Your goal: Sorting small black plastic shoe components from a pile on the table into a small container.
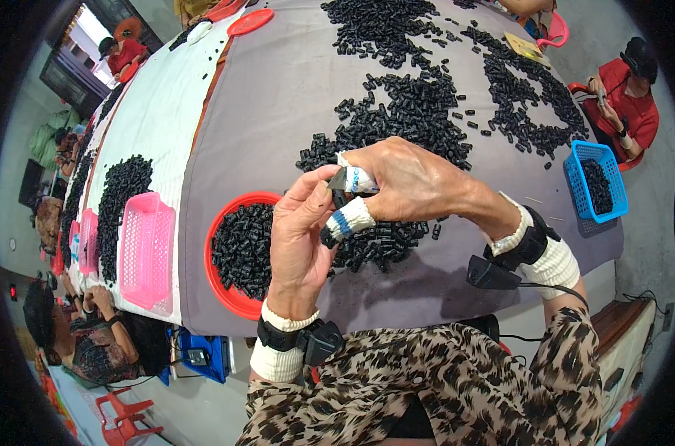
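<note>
My left hand (300,230) and my right hand (415,178) meet above the table in front of me. The left thumb and fingers pinch a small black piece (340,198), mostly hidden by the fingers. White wrapping covers the thumb and a finger of my right hand, which is closed on a dark, pointed, blade-like piece (337,181); its full shape is hidden. Beneath the hands lies a heap of short black cylindrical pieces (378,241). Beside my left hand, a round red basin (212,256) holds many more of them.
A larger black pile (404,111) spreads beyond my hands. Pink baskets (148,249) stand at left, a blue basket (596,182) at the right table edge. A red lid (251,22) lies far off. Other people sit around the table, one in red (627,104) at right.
</note>
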Available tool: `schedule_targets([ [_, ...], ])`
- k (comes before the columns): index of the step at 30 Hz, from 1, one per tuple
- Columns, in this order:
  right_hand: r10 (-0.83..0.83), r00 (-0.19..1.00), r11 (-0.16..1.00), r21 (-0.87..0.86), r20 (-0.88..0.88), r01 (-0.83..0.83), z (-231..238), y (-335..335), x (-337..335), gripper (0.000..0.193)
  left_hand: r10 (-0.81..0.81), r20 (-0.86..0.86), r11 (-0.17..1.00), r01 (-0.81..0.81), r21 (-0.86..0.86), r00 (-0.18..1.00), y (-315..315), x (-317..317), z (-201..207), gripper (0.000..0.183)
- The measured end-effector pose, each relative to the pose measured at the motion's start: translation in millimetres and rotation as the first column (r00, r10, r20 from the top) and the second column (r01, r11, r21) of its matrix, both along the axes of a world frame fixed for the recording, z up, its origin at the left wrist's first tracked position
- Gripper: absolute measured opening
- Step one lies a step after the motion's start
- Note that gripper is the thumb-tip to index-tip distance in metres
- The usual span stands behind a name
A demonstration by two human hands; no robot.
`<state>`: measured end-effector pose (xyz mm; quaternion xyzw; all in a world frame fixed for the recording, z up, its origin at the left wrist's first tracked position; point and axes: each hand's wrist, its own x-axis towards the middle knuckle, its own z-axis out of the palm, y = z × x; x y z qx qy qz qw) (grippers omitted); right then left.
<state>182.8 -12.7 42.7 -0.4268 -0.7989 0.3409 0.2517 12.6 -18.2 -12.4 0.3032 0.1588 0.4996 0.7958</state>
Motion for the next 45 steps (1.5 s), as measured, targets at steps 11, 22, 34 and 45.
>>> schedule_targets([
  [11, 0.047, 0.998, 0.999, 0.025, -0.037, -0.046, -2, 0, -1, 0.028, -0.034, -0.005, 0.999, 0.034, 0.043, 0.999, 1, -1, 7, 0.027],
  [22, -0.081, 0.985, 0.996, -0.048, -0.153, 0.075, -2, -3, -4, 0.035, -0.056, 0.093, 0.998, 0.058, -0.025, 0.994, 4, -2, -3, 0.032],
  [34, -0.103, 0.980, 0.994, -0.044, -0.169, 0.097, -17, 1, -2, 0.031, 0.159, -0.154, 0.986, -0.165, -0.022, 0.975, -2, 4, 6, 0.024],
  [45, -0.316, 0.793, 0.917, -0.383, -0.521, 0.114, -46, -1, -8, 0.009, 0.671, -0.619, 0.737, -0.459, 0.497, 0.407, -3, -59, -35, 0.017],
])
